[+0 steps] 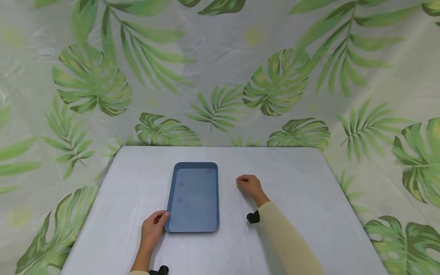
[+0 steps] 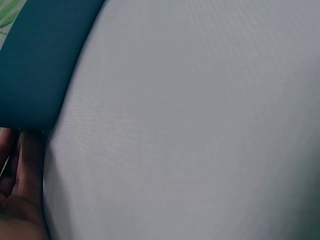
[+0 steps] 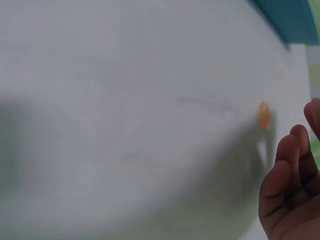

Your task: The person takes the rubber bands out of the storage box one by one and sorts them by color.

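Note:
A shallow blue-grey tray (image 1: 203, 217) lies on the white-covered table. My left hand (image 1: 151, 229) holds its near left edge, thumb at the rim; in the left wrist view the fingertips go out of sight at the tray wall (image 2: 40, 65). Inside the tray lie several thin red rings (image 1: 187, 205), with fainter orange ones near the far end. To the right of the tray my right hand (image 1: 249, 185) is low over the cloth, its fingers bent. In the right wrist view an orange ring (image 3: 264, 115) shows just beside those fingers, apart from them, with a gap between thumb and fingertips.
The white table (image 1: 292, 168) ends at the back against a hanging leaf-print sheet (image 1: 220, 76), which also covers both sides. A black wrist device (image 1: 253, 217) sits at my right cuff, and another (image 1: 161, 270) at the left.

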{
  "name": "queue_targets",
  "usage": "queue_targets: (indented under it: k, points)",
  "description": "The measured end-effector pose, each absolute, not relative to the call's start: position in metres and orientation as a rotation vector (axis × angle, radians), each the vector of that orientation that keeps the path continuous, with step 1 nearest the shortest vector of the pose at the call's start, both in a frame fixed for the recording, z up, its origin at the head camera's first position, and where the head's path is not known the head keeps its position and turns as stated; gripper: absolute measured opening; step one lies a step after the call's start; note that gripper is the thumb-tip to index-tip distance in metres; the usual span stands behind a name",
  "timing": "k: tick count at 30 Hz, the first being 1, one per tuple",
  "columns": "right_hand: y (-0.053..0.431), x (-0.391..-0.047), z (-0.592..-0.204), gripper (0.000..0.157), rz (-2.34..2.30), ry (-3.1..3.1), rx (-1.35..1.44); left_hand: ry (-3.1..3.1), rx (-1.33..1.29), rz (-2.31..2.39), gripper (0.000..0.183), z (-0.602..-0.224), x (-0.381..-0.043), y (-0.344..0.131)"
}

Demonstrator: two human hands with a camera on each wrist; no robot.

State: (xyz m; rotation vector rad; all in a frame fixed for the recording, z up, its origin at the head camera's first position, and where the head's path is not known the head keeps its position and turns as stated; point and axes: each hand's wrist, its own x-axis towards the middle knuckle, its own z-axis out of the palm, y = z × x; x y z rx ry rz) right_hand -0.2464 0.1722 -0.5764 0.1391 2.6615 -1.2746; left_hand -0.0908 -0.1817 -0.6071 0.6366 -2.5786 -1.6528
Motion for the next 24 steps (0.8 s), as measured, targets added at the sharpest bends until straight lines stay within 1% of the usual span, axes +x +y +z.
queue_targets:
  k: [5,8,12,17,24]
  points:
    - [0.154,-0.249,-0.562,0.017,-1.307,2.715,0.01,-2.588,0.649,-1.653,0.04,-0.607,-0.092,-0.181]
    - [0.137,-0.246,-0.551,0.014,-1.297,2.764,-0.121,-2.597,0.667,-1.662,0.04,-0.607,-0.091,-0.181]
    - [0.113,-0.242,-0.54,0.015,-1.278,2.785,-0.307,-2.603,0.668,-1.66,0.041,-0.608,-0.091,-0.181]
    - [0.087,-0.235,-0.542,0.015,-1.167,2.782,-0.46,-2.595,0.647,-1.652,0.039,-0.609,-0.09,-0.18]
    - [0.052,-0.22,-0.553,0.013,-1.033,2.748,-0.541,-2.586,0.64,-1.646,0.036,-0.607,-0.091,-0.179]
